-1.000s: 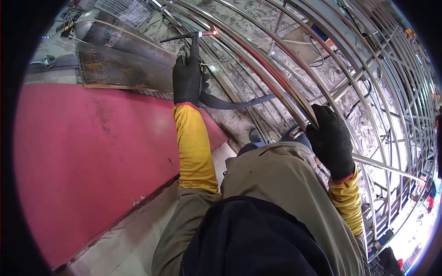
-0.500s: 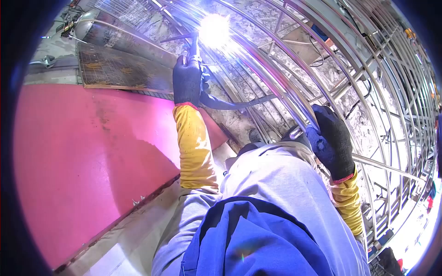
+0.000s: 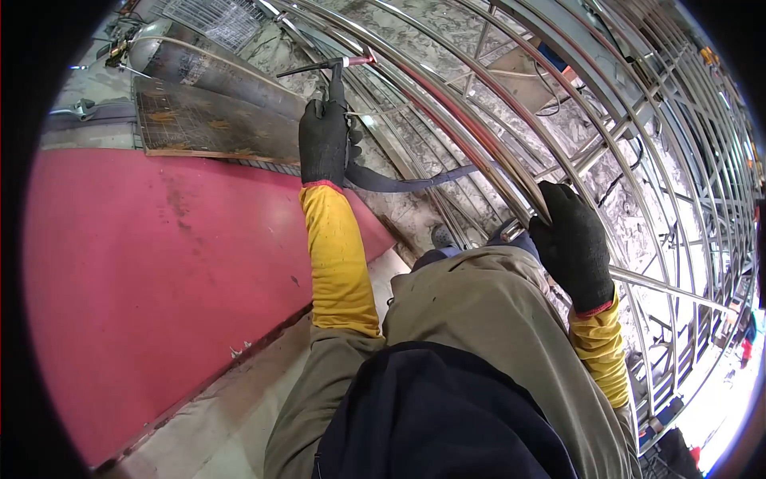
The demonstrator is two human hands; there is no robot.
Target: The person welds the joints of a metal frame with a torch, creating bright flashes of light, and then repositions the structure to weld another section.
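Observation:
A TIG welding torch [image 3: 337,86] stands upright in my left hand [image 3: 323,148], whose black-gloved fingers are closed around its handle. Its head, with a long black back cap and a reddish nozzle end, sits beside the upper part of the shiny metal tubes [image 3: 475,137]; no arc is lit. From below the hand a grey cable sleeve [image 3: 415,185] curves to the right, passing behind the tubes. My right hand [image 3: 573,247], also in a black glove, is closed over the near end of the tubes, close to my body. Its fingertips are partly hidden.
At left lies a large pink-red panel [image 3: 159,271], with a dark-faced board [image 3: 215,120] and a metal cylinder [image 3: 215,68] beyond it. Curved metal framework [image 3: 674,172] fills the right side. Wire mesh [image 3: 215,20] lies at the top left.
The bright welding arc at the torch tip has gone out, and the purple-white glare is gone. Both hands stay in nearly the same place.

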